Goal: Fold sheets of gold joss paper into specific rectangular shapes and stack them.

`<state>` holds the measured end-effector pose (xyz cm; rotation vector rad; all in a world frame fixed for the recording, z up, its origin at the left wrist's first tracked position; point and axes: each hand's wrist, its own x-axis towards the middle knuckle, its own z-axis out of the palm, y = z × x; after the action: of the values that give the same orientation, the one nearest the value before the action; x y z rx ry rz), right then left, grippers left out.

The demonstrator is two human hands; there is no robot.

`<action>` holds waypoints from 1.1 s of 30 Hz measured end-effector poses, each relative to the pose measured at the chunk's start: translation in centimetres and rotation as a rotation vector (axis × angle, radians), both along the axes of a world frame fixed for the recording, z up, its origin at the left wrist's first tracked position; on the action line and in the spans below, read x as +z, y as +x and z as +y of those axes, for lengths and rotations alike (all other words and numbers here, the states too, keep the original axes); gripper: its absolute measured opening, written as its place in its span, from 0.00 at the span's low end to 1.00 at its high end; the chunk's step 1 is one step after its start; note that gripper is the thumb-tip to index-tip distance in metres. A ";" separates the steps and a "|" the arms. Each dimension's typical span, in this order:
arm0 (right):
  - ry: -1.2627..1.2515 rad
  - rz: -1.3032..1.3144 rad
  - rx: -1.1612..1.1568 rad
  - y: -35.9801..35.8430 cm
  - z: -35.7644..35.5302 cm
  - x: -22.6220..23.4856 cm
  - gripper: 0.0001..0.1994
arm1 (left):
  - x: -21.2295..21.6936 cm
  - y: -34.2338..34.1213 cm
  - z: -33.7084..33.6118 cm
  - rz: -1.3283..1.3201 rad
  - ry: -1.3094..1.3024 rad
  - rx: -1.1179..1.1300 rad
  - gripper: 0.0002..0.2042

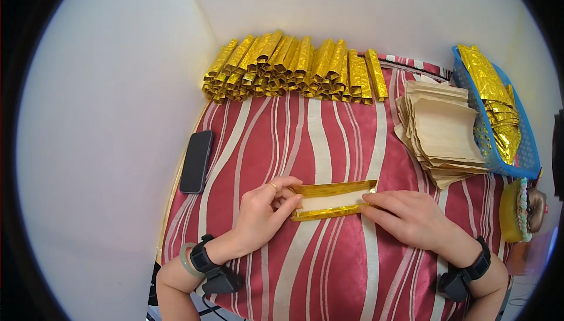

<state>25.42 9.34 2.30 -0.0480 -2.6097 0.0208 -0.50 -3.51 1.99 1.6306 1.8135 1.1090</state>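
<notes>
A sheet of gold foil paper (pixel 333 200) lies near the middle of the striped cloth, its long edges folded up around a pale inner strip. My left hand (pixel 262 209) pinches its left end between thumb and fingers; a ring is on one finger. At the right end, my right hand (pixel 411 218) is closed on the paper's edge with thumb and fingertips. Farther back, a stacked pile of gold folded paper tubes (pixel 294 65) stands against the wall, many showing open hollow ends.
A dark phone (pixel 197 162) lies at the left edge of the red striped cloth (pixel 264 139). On the right are a stack of beige paper sheets (pixel 446 127) and a blue basket (pixel 531 139) holding gold foil sheets (pixel 490 80). A yellow object with a beaded string (pixel 514 209) sits below the basket.
</notes>
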 end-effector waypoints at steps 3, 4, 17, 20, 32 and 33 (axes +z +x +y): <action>-0.172 -0.027 -0.042 0.2 0.0 -0.3 0.12 | 0.0 0.3 -0.3 -0.036 0.000 -0.020 0.12; -0.236 -0.047 -0.051 0.2 0.1 -0.3 0.11 | -0.2 0.1 -0.4 -0.024 -0.012 -0.030 0.13; -0.375 0.051 -0.101 -1.0 0.3 -0.1 0.09 | 0.4 -0.6 -0.4 0.230 0.061 -0.200 0.12; -0.292 -0.011 -0.093 -0.8 0.4 -0.3 0.09 | 0.4 -0.6 -0.4 0.333 0.071 -0.188 0.10; 0.110 -0.073 -0.026 -0.6 -0.2 0.6 0.14 | 0.0 -1.9 -1.1 0.731 0.335 -0.453 0.04; 0.114 -0.075 -0.028 -0.7 -0.3 0.6 0.14 | 0.0 -2.1 -1.0 0.764 0.368 -0.485 0.04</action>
<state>24.71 9.06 2.90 -0.0452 -2.6797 -0.1425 -2.60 -4.51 2.00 2.8080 1.4831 0.6534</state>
